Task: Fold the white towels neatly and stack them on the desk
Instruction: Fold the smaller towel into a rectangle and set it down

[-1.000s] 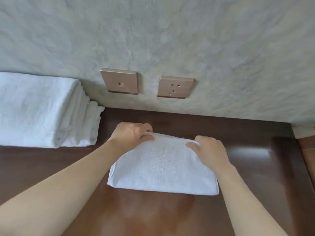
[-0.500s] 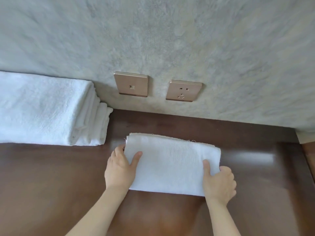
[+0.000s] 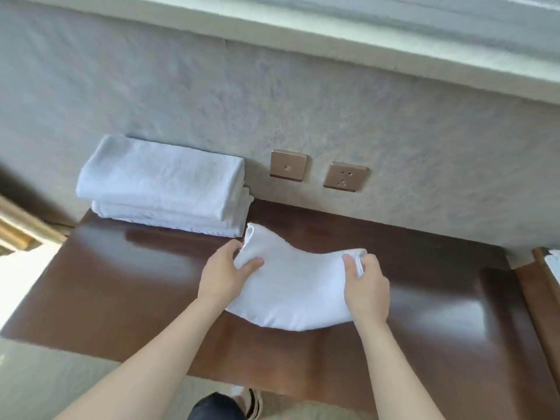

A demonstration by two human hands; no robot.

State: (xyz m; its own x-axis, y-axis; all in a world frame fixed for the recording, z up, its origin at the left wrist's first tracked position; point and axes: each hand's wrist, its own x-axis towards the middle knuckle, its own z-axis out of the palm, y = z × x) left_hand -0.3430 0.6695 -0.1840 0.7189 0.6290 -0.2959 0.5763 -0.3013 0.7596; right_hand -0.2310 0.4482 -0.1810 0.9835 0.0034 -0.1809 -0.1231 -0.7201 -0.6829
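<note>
The left hand (image 3: 225, 272) pinches the left end of a folded white towel (image 3: 292, 291), thumb on top and fingers underneath; the right hand (image 3: 365, 287) grips the right end the same way, thumb pressed on the cloth. The towel sags between them in a curve above the dark glossy wooden surface (image 3: 121, 283), its left corner raised near a stack of folded white towels (image 3: 165, 184) at the back left against the wall. On the grey textured wall (image 3: 424, 147) sit two bronze plates: a data socket (image 3: 288, 165) and a power outlet (image 3: 345, 176). No brand, label or writing can be read anywhere. A dark shoe with white stripes (image 3: 251, 403) shows below the surface's front edge
</note>
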